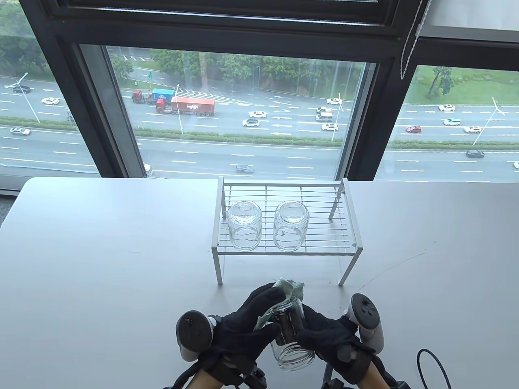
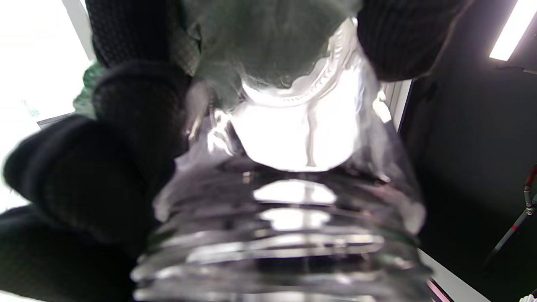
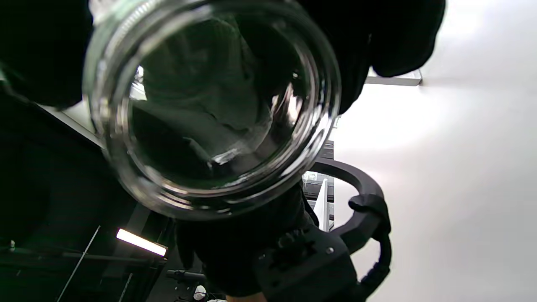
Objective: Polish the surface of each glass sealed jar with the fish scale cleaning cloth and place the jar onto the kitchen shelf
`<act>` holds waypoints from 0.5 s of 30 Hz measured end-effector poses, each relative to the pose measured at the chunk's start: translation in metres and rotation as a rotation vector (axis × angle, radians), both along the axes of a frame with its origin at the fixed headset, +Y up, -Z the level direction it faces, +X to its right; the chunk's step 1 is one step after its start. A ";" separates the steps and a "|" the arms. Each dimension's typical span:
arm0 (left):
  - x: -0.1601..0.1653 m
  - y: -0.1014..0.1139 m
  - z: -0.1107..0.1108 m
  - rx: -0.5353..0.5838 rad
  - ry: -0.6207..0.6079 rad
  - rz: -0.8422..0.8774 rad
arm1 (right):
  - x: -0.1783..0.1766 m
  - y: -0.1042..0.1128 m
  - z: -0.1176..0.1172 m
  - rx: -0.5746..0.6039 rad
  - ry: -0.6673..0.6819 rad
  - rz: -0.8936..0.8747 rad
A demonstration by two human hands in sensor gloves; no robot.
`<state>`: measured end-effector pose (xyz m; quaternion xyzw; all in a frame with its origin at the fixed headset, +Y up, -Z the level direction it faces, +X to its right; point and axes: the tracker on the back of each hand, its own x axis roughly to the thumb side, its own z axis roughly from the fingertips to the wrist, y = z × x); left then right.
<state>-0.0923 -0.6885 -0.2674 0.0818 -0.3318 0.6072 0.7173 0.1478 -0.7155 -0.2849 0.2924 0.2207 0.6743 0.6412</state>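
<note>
An open glass jar [image 1: 292,344] hangs tilted above the table's near edge, its mouth toward me. My right hand [image 1: 329,335] grips its side. My left hand [image 1: 253,318] holds the pale green cleaning cloth [image 1: 290,287] wrapped over the jar's base end. The left wrist view shows the cloth [image 2: 260,42] bunched against the jar [image 2: 293,209] under my fingers [image 2: 105,167]. Looking into the jar's mouth [image 3: 168,197] in the right wrist view, the cloth shows through the glass. Two more jars [image 1: 243,229] [image 1: 290,229] stand upside down on the white wire shelf [image 1: 217,259].
The shelf's right part [image 1: 328,239] holds nothing. A black cable [image 1: 429,364] loops at the bottom right of the white table [image 1: 101,263]. A large window runs behind the table's far edge.
</note>
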 end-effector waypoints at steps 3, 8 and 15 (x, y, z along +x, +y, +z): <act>-0.002 0.001 0.000 0.018 0.039 -0.005 | 0.001 0.006 0.001 0.106 -0.032 0.090; -0.004 0.002 -0.001 0.026 0.072 -0.076 | 0.006 0.010 0.003 0.212 -0.178 0.162; -0.022 0.000 -0.011 -0.058 0.126 -0.085 | 0.016 0.022 0.005 0.348 -0.340 0.244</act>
